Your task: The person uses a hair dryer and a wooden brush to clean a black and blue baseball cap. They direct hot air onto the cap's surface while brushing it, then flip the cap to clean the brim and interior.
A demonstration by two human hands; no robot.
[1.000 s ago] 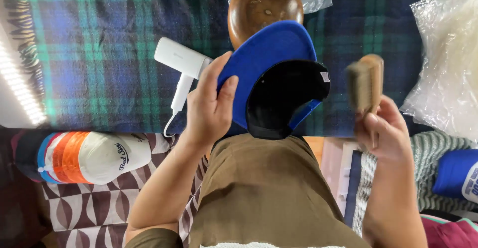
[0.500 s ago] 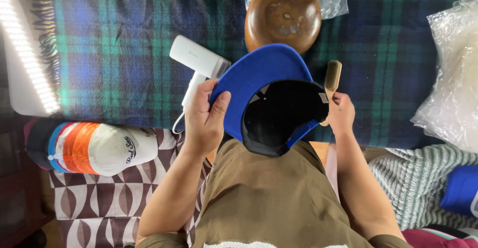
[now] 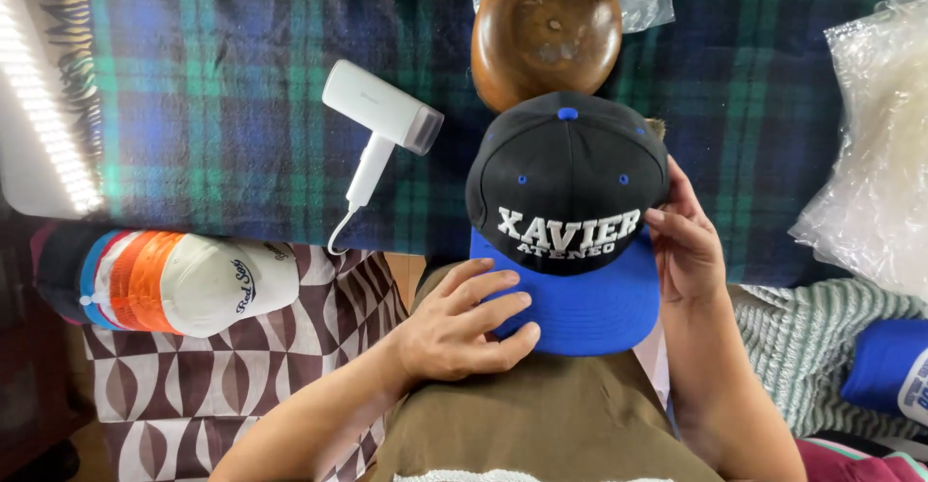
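A black cap (image 3: 565,177) with white embroidered lettering and a blue flat brim (image 3: 590,303) rests crown-up over my lap, brim toward me. My left hand (image 3: 459,322) grips the brim's left edge, thumb underneath. My right hand (image 3: 686,245) holds the cap's right side, fingers on the crown. A tuft of a brush (image 3: 656,127) peeks out behind the cap's far right edge; the rest of it is hidden.
A wooden bowl-shaped form (image 3: 543,28) sits just beyond the cap on a green-blue plaid blanket (image 3: 222,105). A white handheld steamer (image 3: 379,124) lies to the left. A white and orange cap (image 3: 184,279) lies at left, clear plastic bags (image 3: 870,153) at right, a blue cap (image 3: 894,366) lower right.
The cap was upside down with its inside showing; now it is turned crown-up with the brim toward me. The wooden brush left my right hand, which now holds the cap.
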